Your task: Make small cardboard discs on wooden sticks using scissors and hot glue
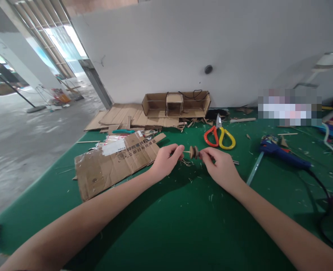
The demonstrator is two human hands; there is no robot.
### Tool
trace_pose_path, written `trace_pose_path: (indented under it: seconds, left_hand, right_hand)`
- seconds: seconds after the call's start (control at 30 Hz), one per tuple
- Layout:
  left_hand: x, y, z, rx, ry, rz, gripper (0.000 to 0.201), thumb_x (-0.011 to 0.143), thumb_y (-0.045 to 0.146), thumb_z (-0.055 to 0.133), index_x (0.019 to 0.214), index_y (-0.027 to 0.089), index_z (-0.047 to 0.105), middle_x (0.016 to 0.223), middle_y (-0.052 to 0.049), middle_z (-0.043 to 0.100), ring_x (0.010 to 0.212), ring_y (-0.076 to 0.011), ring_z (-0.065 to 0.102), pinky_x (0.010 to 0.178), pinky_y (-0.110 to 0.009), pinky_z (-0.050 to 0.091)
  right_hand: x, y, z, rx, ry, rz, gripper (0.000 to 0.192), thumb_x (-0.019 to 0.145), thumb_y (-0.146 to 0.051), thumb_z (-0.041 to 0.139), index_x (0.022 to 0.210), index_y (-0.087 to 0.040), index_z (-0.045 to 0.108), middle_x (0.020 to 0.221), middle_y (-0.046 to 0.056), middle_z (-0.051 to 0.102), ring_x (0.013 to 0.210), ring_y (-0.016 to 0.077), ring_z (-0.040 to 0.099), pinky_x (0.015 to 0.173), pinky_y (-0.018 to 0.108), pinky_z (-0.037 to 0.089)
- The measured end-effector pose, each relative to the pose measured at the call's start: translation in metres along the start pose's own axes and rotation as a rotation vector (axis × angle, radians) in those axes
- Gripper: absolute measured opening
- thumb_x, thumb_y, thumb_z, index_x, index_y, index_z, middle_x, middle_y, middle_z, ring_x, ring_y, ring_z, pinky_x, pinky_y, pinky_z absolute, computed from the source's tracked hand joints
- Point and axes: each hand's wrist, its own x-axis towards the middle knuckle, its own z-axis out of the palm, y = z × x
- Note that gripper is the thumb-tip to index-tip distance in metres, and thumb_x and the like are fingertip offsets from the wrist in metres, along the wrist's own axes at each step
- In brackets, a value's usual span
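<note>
Above the green table (166, 226), my left hand (166, 160) and my right hand (219, 165) hold a thin wooden stick between them. Two small brown cardboard discs (193, 152) sit on the stick, close to my right fingertips. My left fingers pinch the stick's left end and my right fingers pinch its right end beside the discs. Small scraps lie on the table just under the stick.
A flat cardboard sheet with printed text (112, 163) lies left of my hands. Red-and-yellow scissors (219, 136) lie behind them, and a blue glue gun (283, 156) with its black cord at right. An open cardboard box frame (176, 104) stands by the wall.
</note>
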Motion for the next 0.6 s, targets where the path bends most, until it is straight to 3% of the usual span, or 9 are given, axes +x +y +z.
trace_pose_path:
  seconds: [0.1,0.17,0.33,0.6]
  left_hand:
    - [0.000,-0.001,0.002,0.046,0.041,0.018,0.036,0.091,0.045,0.036,0.084,0.017,0.058,0.078,-0.003,0.062,0.071,-0.0148,0.056,0.062,-0.026,0.044]
    - [-0.002,0.000,0.004,0.166,0.003,0.091,0.031,0.090,0.041,0.040,0.099,0.018,0.058,0.095,-0.006,0.063,0.089,-0.0181,0.058,0.074,-0.030,0.047]
    - [-0.010,0.007,0.007,0.494,-0.198,0.286,0.041,0.090,0.044,0.039,0.117,0.017,0.054,0.124,-0.009,0.056,0.117,-0.0240,0.048,0.100,-0.042,0.037]
    - [-0.017,0.014,0.004,0.610,-0.517,0.324,0.073,0.088,0.063,0.021,0.142,0.015,0.028,0.149,-0.010,0.029,0.139,-0.0260,0.020,0.114,-0.046,0.012]
  right_hand:
    - [0.001,0.003,-0.005,-0.022,0.074,0.066,0.025,0.088,-0.031,0.044,0.073,-0.019,0.060,0.061,0.003,0.061,0.053,0.0151,0.053,0.051,0.028,0.040]
    - [0.003,0.007,-0.007,-0.005,0.112,0.130,0.024,0.087,-0.033,0.045,0.076,-0.018,0.060,0.061,0.004,0.062,0.052,0.0158,0.054,0.050,0.028,0.040]
    - [0.004,0.013,-0.007,0.063,0.146,0.217,0.023,0.085,-0.037,0.048,0.081,-0.018,0.061,0.064,0.004,0.063,0.055,0.0175,0.059,0.050,0.028,0.042]
    - [0.004,0.011,-0.005,0.097,0.169,0.189,0.024,0.085,-0.037,0.047,0.084,-0.017,0.061,0.069,0.006,0.065,0.058,0.0179,0.061,0.052,0.029,0.045]
